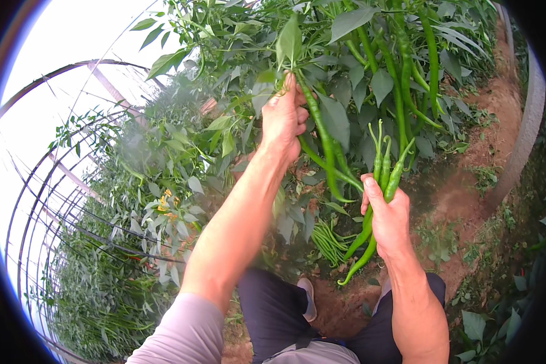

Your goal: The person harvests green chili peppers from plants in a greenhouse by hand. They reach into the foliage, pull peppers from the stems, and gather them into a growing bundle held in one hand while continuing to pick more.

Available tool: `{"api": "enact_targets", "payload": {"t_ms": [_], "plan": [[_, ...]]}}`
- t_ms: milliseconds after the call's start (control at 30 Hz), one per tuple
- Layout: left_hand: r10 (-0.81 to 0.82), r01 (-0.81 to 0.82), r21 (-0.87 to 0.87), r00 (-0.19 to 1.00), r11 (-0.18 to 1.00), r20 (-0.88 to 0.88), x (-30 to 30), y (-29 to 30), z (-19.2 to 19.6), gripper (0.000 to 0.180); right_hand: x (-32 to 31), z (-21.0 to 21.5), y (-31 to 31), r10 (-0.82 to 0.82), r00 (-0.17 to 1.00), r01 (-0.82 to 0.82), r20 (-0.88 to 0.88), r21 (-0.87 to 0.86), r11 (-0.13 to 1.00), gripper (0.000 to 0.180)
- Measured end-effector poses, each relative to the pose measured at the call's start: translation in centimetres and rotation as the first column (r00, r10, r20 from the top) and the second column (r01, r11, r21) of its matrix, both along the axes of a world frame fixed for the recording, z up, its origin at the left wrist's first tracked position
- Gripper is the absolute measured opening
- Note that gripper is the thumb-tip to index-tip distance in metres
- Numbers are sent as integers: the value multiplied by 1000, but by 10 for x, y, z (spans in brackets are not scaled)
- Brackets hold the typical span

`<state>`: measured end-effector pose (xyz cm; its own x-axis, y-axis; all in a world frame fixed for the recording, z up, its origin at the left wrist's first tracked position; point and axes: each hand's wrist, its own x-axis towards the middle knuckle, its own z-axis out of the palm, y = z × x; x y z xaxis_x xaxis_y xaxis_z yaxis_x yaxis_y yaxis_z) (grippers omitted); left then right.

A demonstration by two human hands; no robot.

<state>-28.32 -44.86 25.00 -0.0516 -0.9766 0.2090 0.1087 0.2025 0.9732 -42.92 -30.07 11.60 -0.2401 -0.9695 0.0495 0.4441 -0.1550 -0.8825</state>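
My left hand point(282, 118) reaches up into a pepper plant point(242, 79), thumb and fingers pinched at the stem top of a long green chili pepper point(326, 142) that hangs beside its knuckles. A large leaf stands just above the fingertips. Lower and to the right, my right hand point(388, 221) is closed around a bunch of picked green chili peppers point(394, 176). Their thin stems point up, and the curved tips stick out below the fist. More long peppers point(403, 79) hang from the plant above this hand.
A pile of green peppers point(329, 242) lies on the ground ahead of my legs. Bare soil point(467, 176) runs along the right, beside a curved grey post point(525, 133). Dark hoops and wires point(42, 176) span the left, with dense plants and yellow flowers point(168, 203) there.
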Motion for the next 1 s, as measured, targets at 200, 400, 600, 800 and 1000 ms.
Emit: {"api": "enact_targets", "payload": {"t_ms": [200,400,600,800,1000], "plan": [[90,-90,13,994,996,-59,9,-10,17,36,4,-1,-1,12,1000,-12,-7,6,1000,31],[150,-148,23,979,989,-137,15,-14,31,38,4,-2,-1,20,999,-20,-28,0,1000,29],[66,-63,90,997,994,-33,21,-10,43,23,4,-1,0,5,999,-5,-45,-11,1000,29],[57,-42,142,993,989,-107,22,-7,37,13,6,-3,-8,-20,996,23,-85,39,999,29],[18,-3,233,998,973,-63,22,-9,28,14,10,3,-41,-150,935,59,-322,-276,959,32]]}}
